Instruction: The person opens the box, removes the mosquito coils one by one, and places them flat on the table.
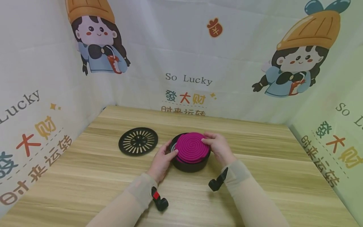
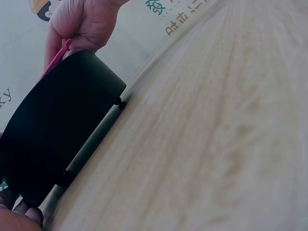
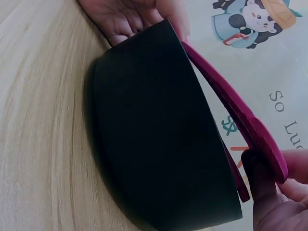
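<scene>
A magenta mosquito coil [image 1: 193,146] lies tilted over the mouth of a round black holder [image 1: 188,167] on the table. My right hand [image 1: 219,147] pinches the coil's edge between thumb and fingers. In the right wrist view, that side of the coil [image 3: 245,113] is raised off the holder's rim, and a second magenta strip [image 3: 236,175] shows beneath it. My left hand [image 1: 162,160] grips the holder's left wall, its thumb at the rim by the coil. Most of the holder's inside is hidden under the coil; a little pale lining shows at the left.
A flat black slotted lid [image 1: 138,141] lies on the wooden table [image 1: 85,176], left of the holder. White printed cloth [image 1: 147,56] hangs behind the table and along both sides. A small black camera is strapped to each wrist.
</scene>
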Tool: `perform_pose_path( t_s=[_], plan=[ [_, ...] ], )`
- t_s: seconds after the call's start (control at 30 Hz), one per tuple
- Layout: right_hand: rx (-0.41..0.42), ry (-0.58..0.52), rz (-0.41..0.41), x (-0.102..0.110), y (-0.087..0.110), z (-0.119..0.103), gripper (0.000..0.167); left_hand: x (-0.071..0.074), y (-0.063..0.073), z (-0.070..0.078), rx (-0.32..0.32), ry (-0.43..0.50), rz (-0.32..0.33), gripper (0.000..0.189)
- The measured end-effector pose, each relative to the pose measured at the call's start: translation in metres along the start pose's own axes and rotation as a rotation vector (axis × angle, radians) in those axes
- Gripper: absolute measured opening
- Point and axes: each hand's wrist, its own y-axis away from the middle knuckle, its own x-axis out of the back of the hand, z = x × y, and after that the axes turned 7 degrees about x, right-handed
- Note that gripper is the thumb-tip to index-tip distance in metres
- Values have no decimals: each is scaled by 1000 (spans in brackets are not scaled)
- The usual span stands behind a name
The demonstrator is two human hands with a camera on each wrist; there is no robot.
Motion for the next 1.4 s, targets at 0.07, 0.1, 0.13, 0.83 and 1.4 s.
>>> perform_pose_path(
  t_s=[0.07, 0.1, 0.13, 0.83, 1.4],
  plan=[
    [-2, -26, -8, 1, 0, 0, 44, 0, 0, 0, -1, -2, -2, 65],
    [-1, -33, -14, 1, 0, 0, 44, 0, 0, 0, -2, -3, -2, 65],
    [0, -37, -20, 2, 0, 0, 44, 0, 0, 1, -1, -2, -3, 65],
    [-63, -87, -163, 10, 4, 0, 56, 2, -2, 1, 10, -5, -11, 66],
    [-60, -197, -133, 14, 7, 1, 55, 0, 1, 2, -5, 7, 6, 61]
  ],
)
